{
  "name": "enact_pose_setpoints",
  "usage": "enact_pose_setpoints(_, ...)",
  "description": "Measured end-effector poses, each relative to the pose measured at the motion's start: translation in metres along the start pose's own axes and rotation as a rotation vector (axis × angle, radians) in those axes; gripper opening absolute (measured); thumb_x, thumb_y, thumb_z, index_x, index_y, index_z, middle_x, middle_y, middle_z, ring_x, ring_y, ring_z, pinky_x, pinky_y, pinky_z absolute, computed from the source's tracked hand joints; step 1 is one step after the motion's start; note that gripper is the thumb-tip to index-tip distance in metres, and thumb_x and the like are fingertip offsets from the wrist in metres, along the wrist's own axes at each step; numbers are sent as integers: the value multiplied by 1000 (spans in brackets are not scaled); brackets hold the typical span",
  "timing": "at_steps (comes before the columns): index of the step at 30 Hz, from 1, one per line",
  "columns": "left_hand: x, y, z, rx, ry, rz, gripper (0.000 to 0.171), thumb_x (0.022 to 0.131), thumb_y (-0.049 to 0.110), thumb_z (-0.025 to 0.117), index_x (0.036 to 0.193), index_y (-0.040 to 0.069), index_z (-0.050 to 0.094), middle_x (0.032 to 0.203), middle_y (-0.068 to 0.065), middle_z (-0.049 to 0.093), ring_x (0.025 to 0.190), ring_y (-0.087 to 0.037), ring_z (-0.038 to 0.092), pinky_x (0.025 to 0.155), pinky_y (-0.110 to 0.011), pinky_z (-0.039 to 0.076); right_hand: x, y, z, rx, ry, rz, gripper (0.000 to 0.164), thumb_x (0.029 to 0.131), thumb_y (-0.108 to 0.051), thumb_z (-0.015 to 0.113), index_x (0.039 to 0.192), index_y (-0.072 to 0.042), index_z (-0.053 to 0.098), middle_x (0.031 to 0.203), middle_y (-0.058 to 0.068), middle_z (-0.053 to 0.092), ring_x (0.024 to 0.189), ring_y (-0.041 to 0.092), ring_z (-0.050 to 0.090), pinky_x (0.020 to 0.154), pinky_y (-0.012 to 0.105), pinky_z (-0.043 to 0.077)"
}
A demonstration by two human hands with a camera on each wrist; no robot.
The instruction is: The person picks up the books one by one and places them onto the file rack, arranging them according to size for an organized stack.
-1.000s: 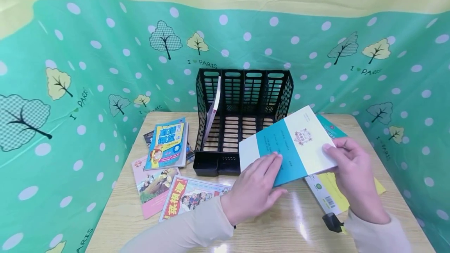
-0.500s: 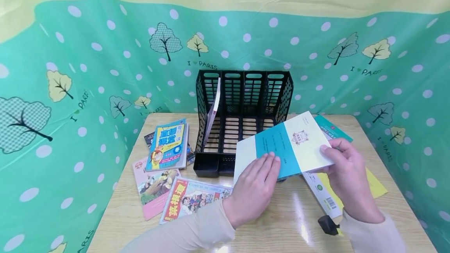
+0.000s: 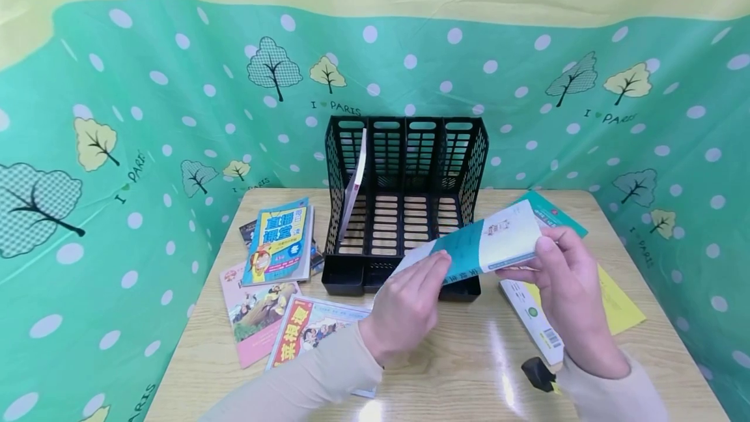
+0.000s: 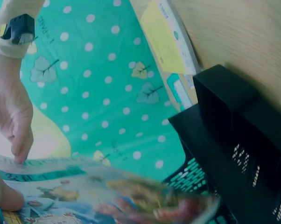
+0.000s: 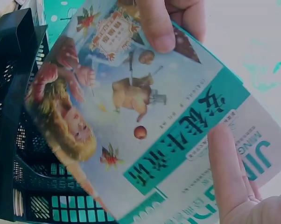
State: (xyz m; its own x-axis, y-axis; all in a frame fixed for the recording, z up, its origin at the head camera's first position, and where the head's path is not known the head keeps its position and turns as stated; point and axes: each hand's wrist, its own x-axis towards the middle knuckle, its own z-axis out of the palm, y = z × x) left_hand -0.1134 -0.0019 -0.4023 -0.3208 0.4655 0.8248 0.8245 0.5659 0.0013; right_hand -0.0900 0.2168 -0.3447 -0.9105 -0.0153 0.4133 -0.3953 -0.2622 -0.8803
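Observation:
A paperback book (image 3: 508,239) with white and teal bands is held tilted above the table, spine edge facing me. My left hand (image 3: 407,308) grips its near left part, fingers laid across the back cover. My right hand (image 3: 574,285) pinches the right end with the thumb on top. In the right wrist view the illustrated front cover (image 5: 103,88) shows a painted figure and a teal title band. Behind the book stands a black file rack (image 3: 342,275) with tall compartments and low front trays; one thin book (image 3: 354,194) leans upright in its leftmost compartment.
Left of the rack lie a blue-yellow book (image 3: 278,246), a pink book (image 3: 258,340) and a comic book (image 3: 295,331). On the right are a teal book (image 3: 553,213), a yellow cover (image 3: 618,301) and a white barcoded book (image 3: 530,318). A patterned curtain (image 3: 445,57) hangs behind.
The book has tilted so that its spine now shows and its cover looks narrower. My right hand has shifted slightly left and lower, and my left hand a little left.

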Motion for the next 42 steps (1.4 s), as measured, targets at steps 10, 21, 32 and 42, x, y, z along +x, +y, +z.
enact_pose_setpoints(10,6,-18,-12,-352,108,-133,26,93,-3,49,118,-10,55,106,-19,67,96,-24,67,87,-23,52,1,12,-2,-44,-107,-197,20,94,14,38,112,23,39,111,29,59,99,33,65,82,36,56)
enact_pose_setpoints(21,8,-39,-30,-662,150,-408,27,93,-5,55,119,-5,58,103,-17,68,87,-22,69,72,-24,57,-2,21,-14,-305,68,3,20,93,5,54,110,14,51,108,19,61,99,23,63,88,25,52)
enact_pose_setpoints(32,17,-26,-48,-827,120,-538,25,88,-17,53,112,-14,57,96,-26,67,70,-34,67,64,-36,59,0,53,-18,-244,12,62,28,95,4,53,122,10,48,115,8,61,108,16,60,92,22,48)
enact_pose_setpoints(42,-7,-31,-33,-932,74,-651,28,96,-2,51,123,-1,57,105,-16,69,83,-23,70,68,-33,58,-9,82,-18,68,-191,102,43,103,-12,38,145,-1,32,140,8,46,125,18,48,102,29,42)
